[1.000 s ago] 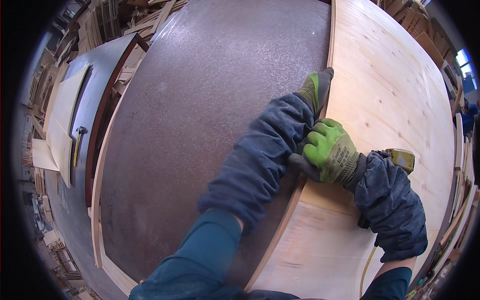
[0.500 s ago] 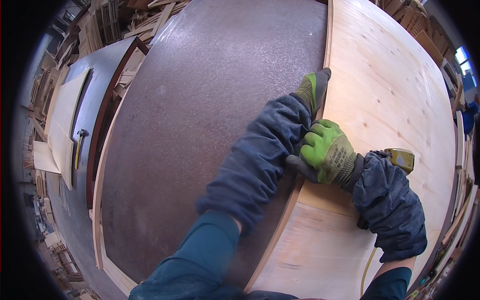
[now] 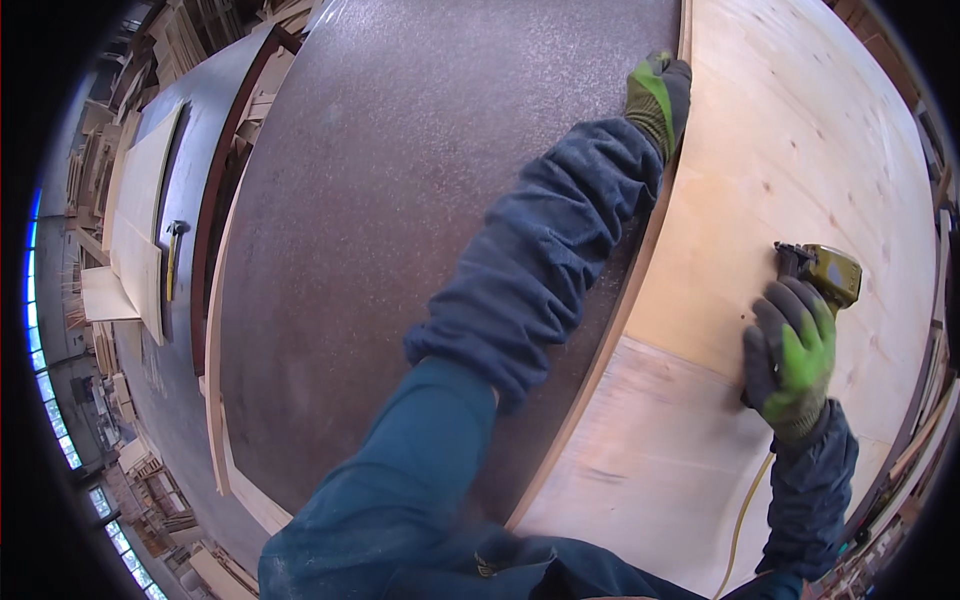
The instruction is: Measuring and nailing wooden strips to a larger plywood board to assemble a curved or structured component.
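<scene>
My left hand (image 3: 660, 97), in a green and dark grey work glove, is closed at the far part of a thin wooden strip (image 3: 627, 300). Its fingertips curl over the strip and are partly hidden. This strip runs along the seam between a dark brown panel (image 3: 350, 250) and a pale plywood sheet (image 3: 740, 200). On the plywood lies an olive-coloured nail gun (image 3: 837, 276) with a thin yellow hose (image 3: 745, 515). Over the tool's handle is my gloved right hand (image 3: 797, 355), fingers stretched out and thumb apart. I cannot tell whether it touches the handle.
To the left, a second dark panel (image 3: 205, 110) carries loose pale boards (image 3: 135, 225) and a hammer (image 3: 173, 260) with a yellow handle. A light wooden edge strip (image 3: 217, 340) borders the brown panel's left side. Stacked timber (image 3: 195, 35) stands beyond.
My left hand has slid farther away along the strip. My right hand has left the strip beside my left forearm, moved right to the nail gun and opened its fingers.
</scene>
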{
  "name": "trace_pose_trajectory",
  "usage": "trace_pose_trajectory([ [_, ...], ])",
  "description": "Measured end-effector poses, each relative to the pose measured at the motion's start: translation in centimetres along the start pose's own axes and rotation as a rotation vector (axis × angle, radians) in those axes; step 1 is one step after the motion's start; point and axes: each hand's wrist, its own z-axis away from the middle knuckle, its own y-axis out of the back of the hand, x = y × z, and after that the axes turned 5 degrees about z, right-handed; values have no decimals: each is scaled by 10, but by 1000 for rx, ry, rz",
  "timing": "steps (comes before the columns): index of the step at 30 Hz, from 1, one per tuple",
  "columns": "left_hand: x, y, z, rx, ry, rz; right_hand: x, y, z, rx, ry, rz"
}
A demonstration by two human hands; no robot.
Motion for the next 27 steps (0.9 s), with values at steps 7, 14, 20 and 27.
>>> trace_pose_trajectory([
  [7, 76, -8, 7, 186, -1313, -891, -12, 31, 117, 21, -458, 10],
  [14, 88, 63, 149, -38, -651, -1075, -83, 22, 38, 31, -258, -116],
  [20, 78, 63, 271, -285, -290, -1287, -32, -67, -38, 69, -295, -41],
  [27, 79, 61, 270, -198, -329, -1356, 8, -125, -95, 75, -338, 237],
])
